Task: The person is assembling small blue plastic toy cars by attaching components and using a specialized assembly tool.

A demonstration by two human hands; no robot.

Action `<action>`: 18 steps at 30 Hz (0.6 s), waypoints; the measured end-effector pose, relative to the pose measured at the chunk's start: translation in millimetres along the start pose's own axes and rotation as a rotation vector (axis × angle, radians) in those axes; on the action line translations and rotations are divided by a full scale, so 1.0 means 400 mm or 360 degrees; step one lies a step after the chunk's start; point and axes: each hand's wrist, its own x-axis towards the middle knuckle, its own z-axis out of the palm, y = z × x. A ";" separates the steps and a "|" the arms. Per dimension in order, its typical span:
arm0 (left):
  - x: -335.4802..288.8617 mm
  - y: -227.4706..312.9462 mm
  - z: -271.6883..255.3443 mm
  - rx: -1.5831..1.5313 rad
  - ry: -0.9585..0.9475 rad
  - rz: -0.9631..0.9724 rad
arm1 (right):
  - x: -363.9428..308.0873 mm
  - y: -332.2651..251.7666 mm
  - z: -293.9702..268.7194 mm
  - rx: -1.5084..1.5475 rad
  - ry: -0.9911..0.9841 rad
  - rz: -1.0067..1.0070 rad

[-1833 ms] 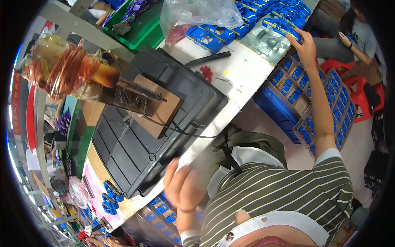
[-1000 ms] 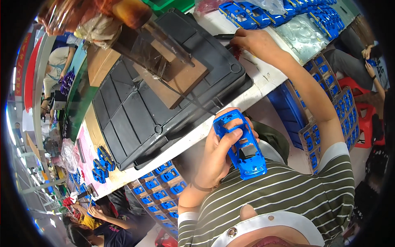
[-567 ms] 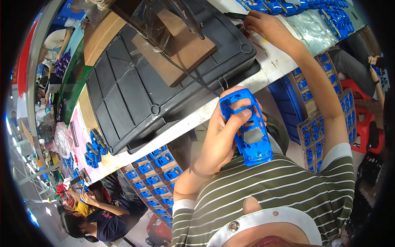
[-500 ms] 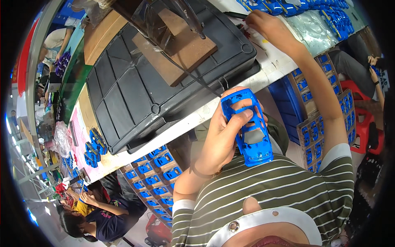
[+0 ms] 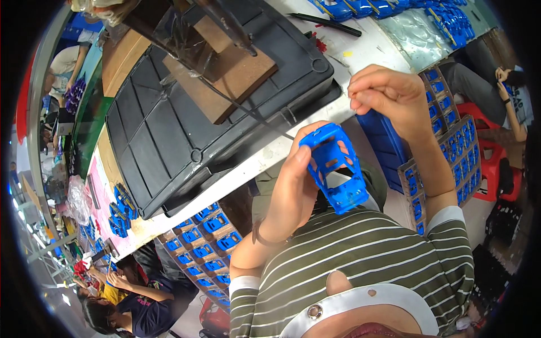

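My left hand [image 5: 292, 183] is closed around a blue toy car body shell [image 5: 350, 194], a hollow plastic piece with window openings. It holds the shell in front of my striped shirt, thumb on the near-left edge. To the right of the shell and a little farther off, my right hand [image 5: 391, 98] is raised with thumb and fingertips pinched together. Whatever lies between those fingertips is too small or too hidden to name. On the white table beyond it lie small red bits [image 5: 320, 45] and a black pen-like stick [image 5: 327, 24].
A large black plastic lid [image 5: 152, 132] covers much of the table, with a brown board [image 5: 242, 84] and metal stand on top. Trays of blue car shells [image 5: 205, 248] stand below the table edge. More blue shells [image 5: 121, 211] lie at left. Other people sit nearby.
My right hand has come back from the far table, near the red bits, toward the shell, its fingers now pinched. The shell has tilted in my left hand, and my thumb has shifted to its edge.
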 end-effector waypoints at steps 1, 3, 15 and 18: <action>-0.004 0.001 0.002 0.0141 -0.0030 0.0064 | -0.011 -0.014 0.011 -0.0046 0.0028 -0.0015; -0.014 0.002 0.004 0.0343 -0.0038 0.0222 | -0.029 -0.027 0.021 0.0027 0.0071 -0.0098; -0.014 -0.026 -0.017 0.1075 -0.0108 0.1000 | -0.089 -0.056 0.032 0.0063 -0.0047 -0.0067; -0.013 -0.031 -0.016 0.1125 -0.0063 0.1095 | -0.098 -0.059 0.040 0.0092 -0.0074 -0.0028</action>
